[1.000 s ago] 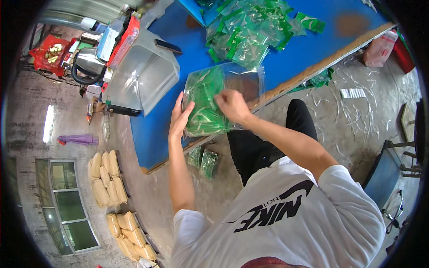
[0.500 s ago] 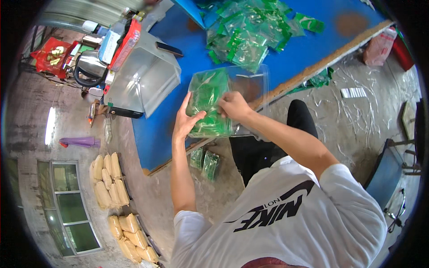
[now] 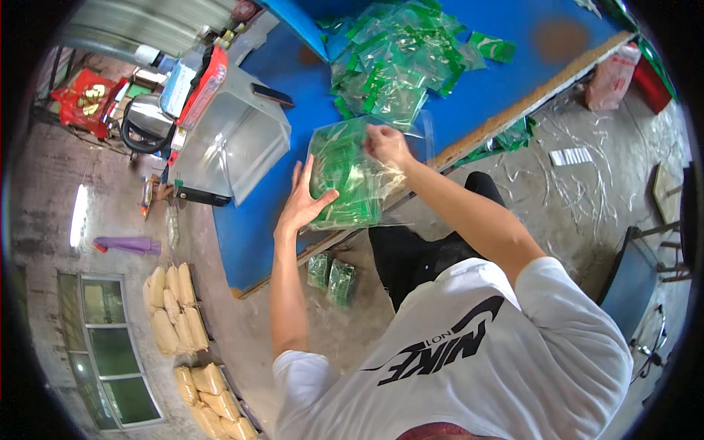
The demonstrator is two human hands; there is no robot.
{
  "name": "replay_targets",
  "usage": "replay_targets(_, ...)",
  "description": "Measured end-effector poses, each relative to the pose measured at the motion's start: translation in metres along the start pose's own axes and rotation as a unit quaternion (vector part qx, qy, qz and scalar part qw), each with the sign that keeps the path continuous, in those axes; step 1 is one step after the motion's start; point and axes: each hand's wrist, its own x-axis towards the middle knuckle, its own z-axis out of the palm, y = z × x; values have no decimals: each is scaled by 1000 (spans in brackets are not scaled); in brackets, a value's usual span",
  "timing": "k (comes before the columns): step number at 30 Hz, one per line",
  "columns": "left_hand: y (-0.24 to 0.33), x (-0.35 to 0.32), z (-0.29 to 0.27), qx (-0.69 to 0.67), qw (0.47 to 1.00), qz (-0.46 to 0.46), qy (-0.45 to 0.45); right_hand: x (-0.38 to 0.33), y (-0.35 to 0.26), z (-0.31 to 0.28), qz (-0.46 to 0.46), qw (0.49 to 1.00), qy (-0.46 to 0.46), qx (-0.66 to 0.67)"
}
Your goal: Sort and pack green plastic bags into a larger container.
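Note:
A clear plastic bag (image 3: pixel 400 128) with a stack of green-and-clear packets (image 3: pixel 341 172) in it lies at the near edge of the blue table. My left hand (image 3: pixel 299 205) rests along the bag's left side, fingers stretched and thumb laid over the packets. My right hand (image 3: pixel 387 149) is closed in a pinch on the bag's film toward its far right part; the fingertips are partly hidden by the curled fingers. Just beyond the bag spreads a loose heap of green-edged clear packets (image 3: pixel 400 59).
On the left of the blue table (image 3: pixel 249 235) stands a translucent plastic bin (image 3: pixel 235 139), with a dark bar on its rim and a steel kettle (image 3: pixel 143 121) beyond it. Two green packets (image 3: pixel 341 282) lie on the floor below the table edge. Stacked tan sacks (image 3: pixel 176 308) sit at left.
My right hand has moved up and away, from the middle of the packets to the bag's far part. My left hand has shifted slightly, its fingers spreading more. The whole view has shifted a little.

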Motion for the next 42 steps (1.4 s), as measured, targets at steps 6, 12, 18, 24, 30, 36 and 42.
replay_targets(6,48,35,35,225,966,109,65,-86,-11,-22,-52,875,-252,-411)
replay_targets(12,51,49,-3,-20,994,84,69,-116,-1,-27,-201,872,-332,-297)
replay_targets(18,63,-80,82,-200,889,42,410,-115,7,-18,-368,685,-292,-557)
replay_targets(24,63,-132,163,-360,829,-177,390,-110,19,4,-386,678,-323,-535)
replay_targets(30,59,-144,172,-350,814,-206,415,-108,39,24,-386,709,-357,-470)
replay_targets(36,80,-143,174,-372,810,-182,415,-120,38,21,-346,800,-302,-387)
replay_targets(42,73,-140,175,-360,810,-161,433,-112,40,27,-388,765,-347,-380)
